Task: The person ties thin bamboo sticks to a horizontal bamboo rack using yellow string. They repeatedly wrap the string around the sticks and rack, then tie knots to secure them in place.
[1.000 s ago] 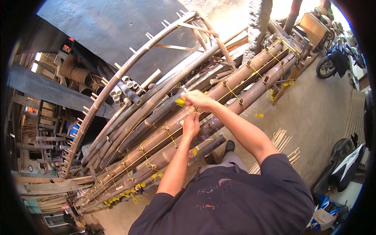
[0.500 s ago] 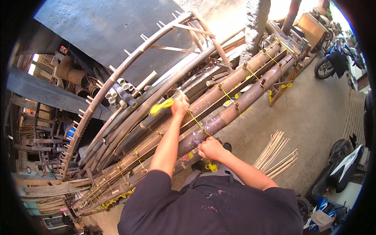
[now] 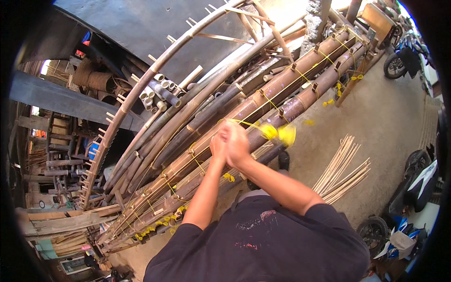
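Observation:
My left hand (image 3: 218, 144) and my right hand (image 3: 237, 142) are together over two long bamboo poles, a far pole (image 3: 278, 85) and a near pole (image 3: 307, 97). Both hands are closed, and the right partly covers the left. From the top of the right hand a thin yellow cord runs rightward to a looped yellow bundle (image 3: 286, 135), blurred by motion. The fingers of the left hand are mostly hidden, so what they grip is unclear. Short pegs stand up from the poles, with yellow cord tied across between them.
A curved bamboo frame with pegs (image 3: 149, 75) arches behind the poles, beside stacked bamboo lengths (image 3: 206, 101). Thin sticks (image 3: 340, 169) lie fanned on the floor (image 3: 361, 113) to the right. Motorcycles (image 3: 397, 63) stand farther right; a concrete post (image 3: 317, 23) rises at the back.
My right hand has come up from the near pole to meet my left hand. The yellow bundle has swung from the left of my hands to their right. The view has shifted slightly.

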